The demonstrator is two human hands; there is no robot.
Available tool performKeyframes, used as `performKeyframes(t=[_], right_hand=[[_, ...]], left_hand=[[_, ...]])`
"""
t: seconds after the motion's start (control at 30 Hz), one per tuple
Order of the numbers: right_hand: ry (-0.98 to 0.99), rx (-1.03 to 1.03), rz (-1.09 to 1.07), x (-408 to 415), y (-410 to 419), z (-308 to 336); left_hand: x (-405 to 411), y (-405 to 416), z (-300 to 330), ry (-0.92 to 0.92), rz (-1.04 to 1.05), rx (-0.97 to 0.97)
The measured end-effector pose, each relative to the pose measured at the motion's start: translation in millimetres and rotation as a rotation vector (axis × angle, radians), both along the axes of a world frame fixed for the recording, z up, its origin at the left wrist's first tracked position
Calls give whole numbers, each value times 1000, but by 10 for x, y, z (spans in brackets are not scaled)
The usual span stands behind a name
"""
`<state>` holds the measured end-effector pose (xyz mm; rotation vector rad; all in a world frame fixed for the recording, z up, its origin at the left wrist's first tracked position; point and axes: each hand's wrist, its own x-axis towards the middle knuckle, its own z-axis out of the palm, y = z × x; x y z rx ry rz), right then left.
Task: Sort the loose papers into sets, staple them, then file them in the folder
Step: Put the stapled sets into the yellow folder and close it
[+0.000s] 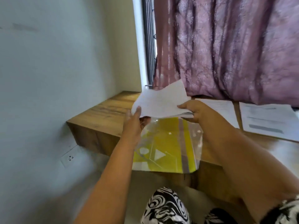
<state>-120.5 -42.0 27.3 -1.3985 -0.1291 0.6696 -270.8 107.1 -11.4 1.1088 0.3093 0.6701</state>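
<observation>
While both hands clamp the paper stack [160, 101] (left hand [135, 120], right hand [196, 112]), the yellow plastic folder [166, 146] lies directly below, mid-frame.

Daylight comes in from the window strip [149, 46] ahead of me, past the edge of the pink curtain [226, 46], and the room is evenly bright. The white wall [56, 62] on my left takes a soft bluish cast. The clear folder [168, 143] under my arms shows small white glints. My left hand [134, 122] and the papers [160, 101] are smeared with motion blur, and printed text is unreadable. The wide lens bends the window frame and the surface [103, 113] edge.
</observation>
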Motion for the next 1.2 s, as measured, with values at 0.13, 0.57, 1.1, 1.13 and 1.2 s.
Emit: performKeyframes(t=[0.13,0.57,1.1,1.13,1.2], right_hand=[[192,233,-125,-27,-592,-315],[150,26,-148,-270,-812,-675],[-447,-657,23,-46,-1289,-558],[-449,-668,29,-29,-1281,-567],[-445,-689,35,-17,-1251,-555]], left_hand=[[-153,-151,-352,551,-248,654],[204,338,-424,1185,-83,1624],[433,57,-338,1034,69,1632],[434,78,-317,987,102,1580],[440,121,-255,891,175,1479]])
